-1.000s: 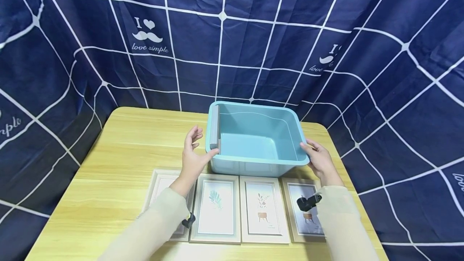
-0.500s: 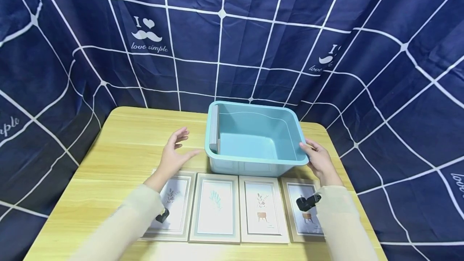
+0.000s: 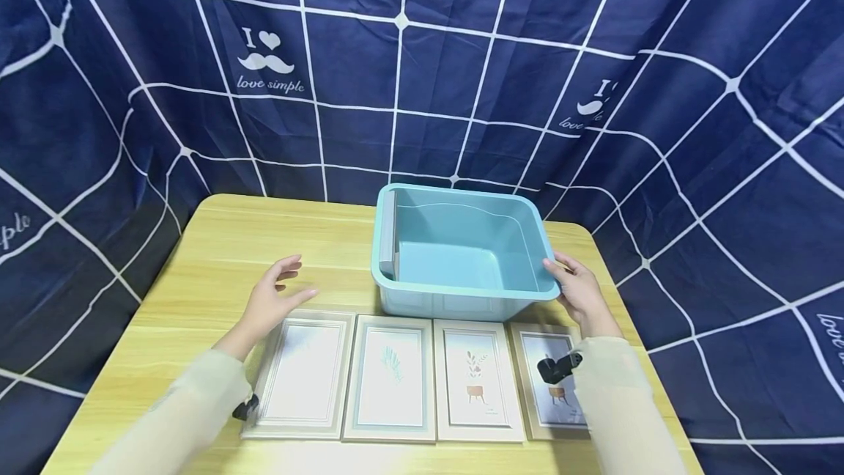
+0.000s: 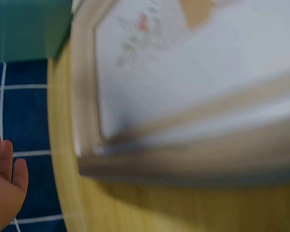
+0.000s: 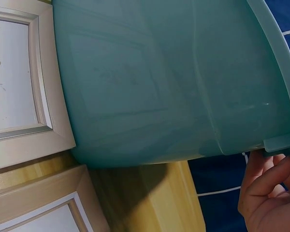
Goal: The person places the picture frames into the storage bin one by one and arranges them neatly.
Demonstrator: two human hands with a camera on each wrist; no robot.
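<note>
A light blue plastic bin (image 3: pixel 461 303) stands on the table behind a row of picture frames. My right hand (image 3: pixel 582 295) grips its right rim; in the right wrist view the fingers (image 5: pixel 266 181) curl under the lip. Inside the bin, a picture frame (image 3: pixel 389 240) stands on edge along the left wall. Left of the bin, my left hand (image 3: pixel 269 305) holds nothing, thumb and fingers spread apart, by the top left corner of the leftmost picture frame (image 3: pixel 349 372). That frame (image 4: pixel 83 87) looms large and blurred in the left wrist view.
Several picture frames lie side by side along the front, including one with a teal leaf (image 3: pixel 392 361) and one with a potted plant (image 3: pixel 476 380). My right forearm covers part of the rightmost frame (image 3: pixel 530 394). A navy grid curtain (image 3: pixel 356 79) surrounds the wooden table (image 3: pixel 198 277).
My left hand has come away from the bin's left rim and the frame inside, moving left and toward me. The right hand still holds the bin rim.
</note>
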